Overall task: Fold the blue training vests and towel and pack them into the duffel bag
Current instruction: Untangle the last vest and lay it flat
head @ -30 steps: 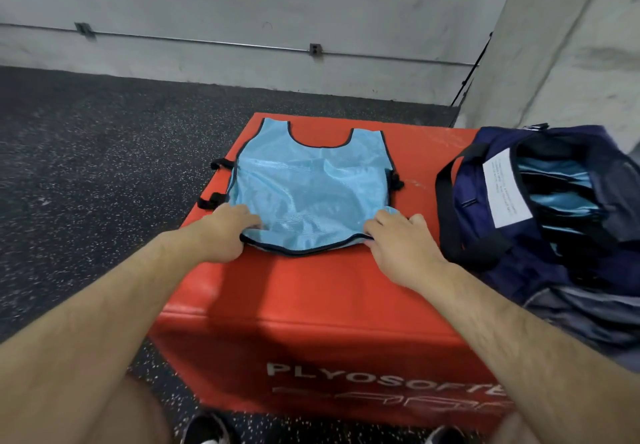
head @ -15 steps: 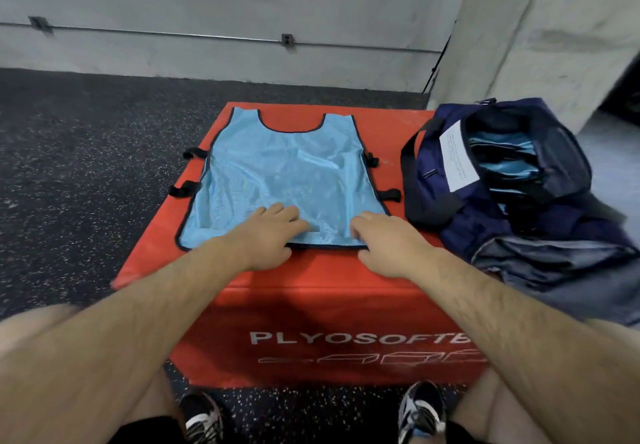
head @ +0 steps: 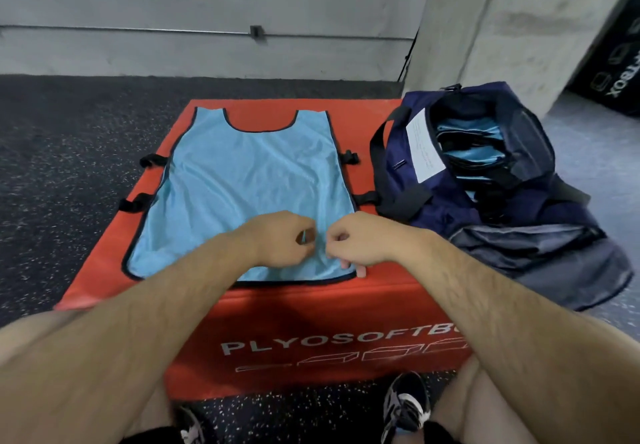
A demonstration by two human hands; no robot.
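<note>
The navy fabric duffel bag [head: 450, 208] lies unzipped well to the right of your right fingers [head: 361, 270], its mouth gaping upward. Inside it you can see folded layers of light-blue cloth [head: 467, 139] edged in dark trim; how many pieces are stacked there is hard to make out. A white paper label [head: 424, 147] is on the bag's near wall, its print too small to read. Whether the bag rests on the red padded plyo box [head: 311, 322] or beside it is hidden by its own bulk.

The light-blue mesh training vest with black trim [head: 249, 180] lies flat on the box, stretching away from your fingers, neckline at the far end. Your left hand [head: 277, 239] and right hand [head: 360, 236] sit knuckle to knuckle over the vest just short of its near hem, the fingers of both curled in. You cannot tell whether they pinch the cloth or only rest on it. Two right fingertips touch the hem's right corner.

Your forearms cover the middle of the near hem and cut off the white lettering on the box front.
</note>
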